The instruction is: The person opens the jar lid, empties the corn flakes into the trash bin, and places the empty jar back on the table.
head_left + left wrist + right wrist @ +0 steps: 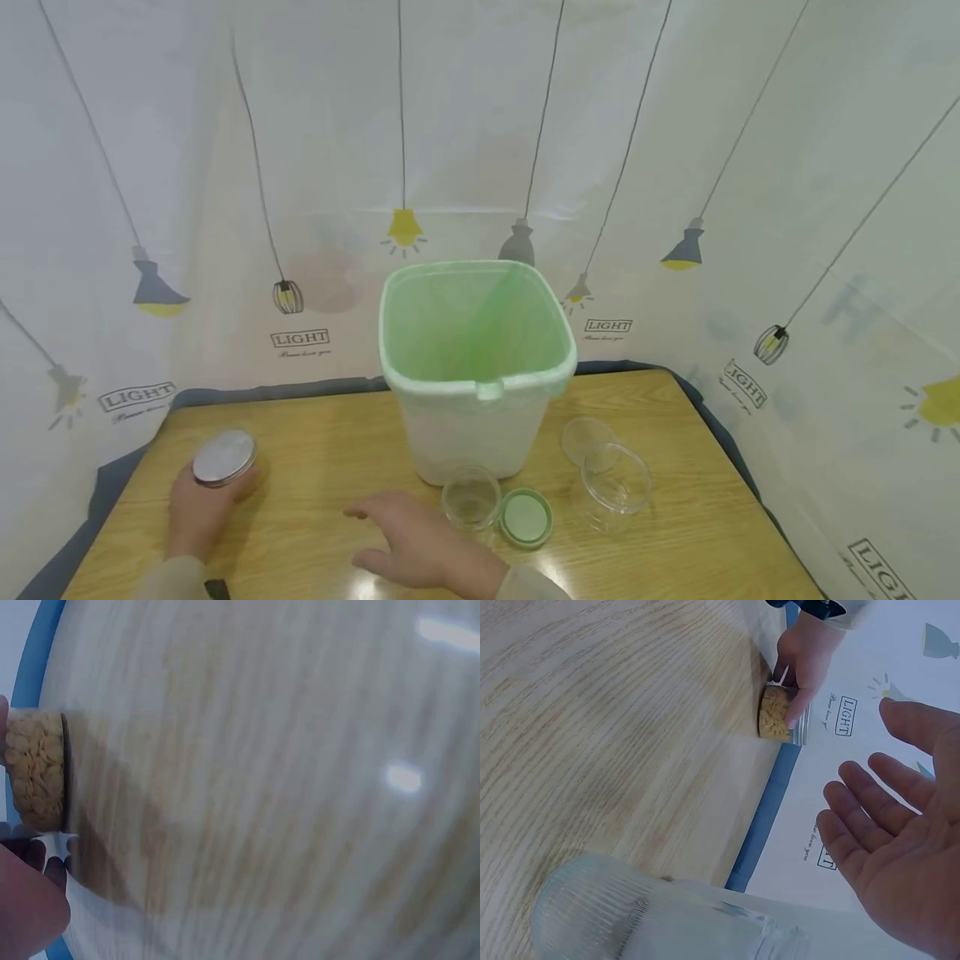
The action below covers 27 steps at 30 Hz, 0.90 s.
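Observation:
My left hand (201, 508) grips a clear jar with a silver lid (225, 457) at the table's left side. Small, pale tan, flat pieces fill the jar (36, 771), its base right at the tabletop in the left wrist view. The right wrist view shows fingers of that hand wrapped on the jar (775, 716). At the front middle, my right hand (420, 546) hovers with relaxed, spread fingers, holding nothing. Beside it stands an uncovered clear jar (471, 500), next to a round green lid (527, 518).
A white bin (476, 433) with a pale green rim and green lining stands at the back middle. Right of it are another clear container (617, 479) and a clear round disc (585, 440). A printed curtain (330, 167) hangs around the wooden table (315, 450).

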### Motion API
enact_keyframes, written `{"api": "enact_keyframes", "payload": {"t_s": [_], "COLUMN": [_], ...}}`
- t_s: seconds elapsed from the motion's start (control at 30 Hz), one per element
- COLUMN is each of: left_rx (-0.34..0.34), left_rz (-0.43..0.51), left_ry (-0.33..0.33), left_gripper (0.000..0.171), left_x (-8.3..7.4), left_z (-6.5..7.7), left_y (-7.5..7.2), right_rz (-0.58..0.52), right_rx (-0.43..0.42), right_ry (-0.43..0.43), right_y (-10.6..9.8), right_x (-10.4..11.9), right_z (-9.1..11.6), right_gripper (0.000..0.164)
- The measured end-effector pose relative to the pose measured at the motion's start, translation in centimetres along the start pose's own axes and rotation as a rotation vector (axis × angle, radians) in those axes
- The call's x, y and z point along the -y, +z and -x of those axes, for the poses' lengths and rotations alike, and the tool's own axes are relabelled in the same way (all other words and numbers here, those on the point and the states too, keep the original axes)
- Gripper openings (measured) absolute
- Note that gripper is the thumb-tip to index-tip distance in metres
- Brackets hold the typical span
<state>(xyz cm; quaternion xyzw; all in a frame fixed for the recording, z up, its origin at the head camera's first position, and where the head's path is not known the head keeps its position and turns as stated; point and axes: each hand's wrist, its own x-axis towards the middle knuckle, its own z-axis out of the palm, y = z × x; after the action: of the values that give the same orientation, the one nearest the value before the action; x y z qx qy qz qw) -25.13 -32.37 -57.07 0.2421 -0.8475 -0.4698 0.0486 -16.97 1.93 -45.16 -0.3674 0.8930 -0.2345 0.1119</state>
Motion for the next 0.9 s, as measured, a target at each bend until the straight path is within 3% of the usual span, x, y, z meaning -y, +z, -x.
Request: {"api": "enact_keyframes", "payload": {"t_s": [0.23, 0.43, 0.73, 0.9], "left_rx": [0.166, 0.239, 0.295, 0.320], "left_rz": [-0.008, -0.024, 0.032, 0.029], "left_ry": [0.099, 0.226, 0.388, 0.450], "left_gripper": [0.122, 0.114, 0.094, 0.091], "left_x": [-0.5, -1.5, -4.3, -5.5], "left_z": [2.4, 4.6, 8.0, 9.6], "left_y": [0.4, 1.2, 3.1, 3.7], "right_rz": [0.062, 0.159, 0.362, 0.393], "right_rx": [-0.030, -0.073, -0.213, -0.236], "right_ry": [0.007, -0.001, -0.082, -0.089], "right_y": [-0.4, -0.8, -1.2, -1.6], "right_x": [0.3, 0.4, 0.0, -0.2], "right_z": [0.3, 0.7, 0.9, 0.8], "right_gripper": [0.050, 0.051, 0.052, 0.053]}}
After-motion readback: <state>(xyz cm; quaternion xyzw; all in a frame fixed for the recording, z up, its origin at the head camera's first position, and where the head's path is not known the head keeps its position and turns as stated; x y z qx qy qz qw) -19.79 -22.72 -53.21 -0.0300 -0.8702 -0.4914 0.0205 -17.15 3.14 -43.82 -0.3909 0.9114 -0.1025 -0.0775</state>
